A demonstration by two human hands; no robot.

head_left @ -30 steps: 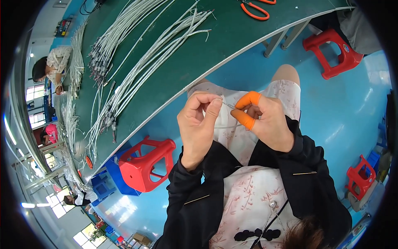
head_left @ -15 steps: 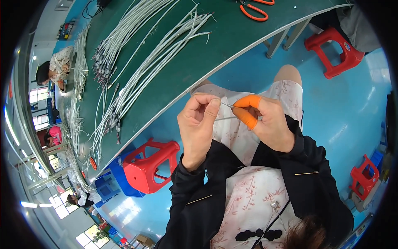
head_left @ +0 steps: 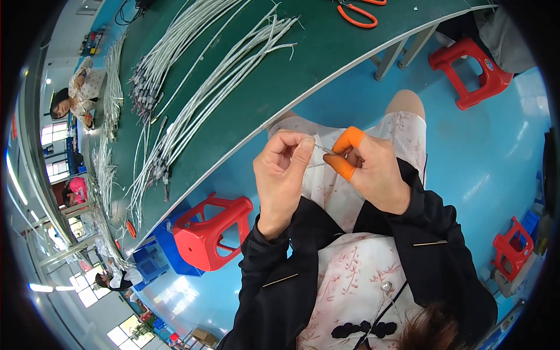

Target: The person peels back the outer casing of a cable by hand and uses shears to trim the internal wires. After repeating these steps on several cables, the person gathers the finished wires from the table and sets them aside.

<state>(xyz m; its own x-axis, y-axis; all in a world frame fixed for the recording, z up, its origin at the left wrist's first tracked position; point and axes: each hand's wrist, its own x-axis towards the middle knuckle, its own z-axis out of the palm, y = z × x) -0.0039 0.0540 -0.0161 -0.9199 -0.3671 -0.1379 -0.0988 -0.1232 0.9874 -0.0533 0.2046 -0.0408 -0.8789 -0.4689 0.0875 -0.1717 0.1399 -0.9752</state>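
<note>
Over my lap, a thin grey cable (head_left: 322, 148) spans the short gap between my two hands. My left hand (head_left: 279, 178) is closed, thumb and forefinger pinching one part of it. Orange finger covers sit on the thumb and forefinger of my right hand (head_left: 376, 172), which pinches the cable's other part at the tips. Fine detail at the pinch is too small to make out. On the green table (head_left: 233, 125) to the left lies a bundle of white-grey cables (head_left: 204, 105) with dark ends, beside a second cable bundle (head_left: 169, 52).
Orange-handled scissors (head_left: 359, 16) lie at the table's far edge. A red stool (head_left: 204, 242) stands by a blue bin (head_left: 175, 256) below the table. Another red stool (head_left: 472, 73) is at far right, a third (head_left: 513, 248) nearer. People sit farther along the table at left.
Both hands stay close together over my lap. My left hand has shifted slightly right, and the right fingertips have moved a little on the cable. A person at far left has turned their head.
</note>
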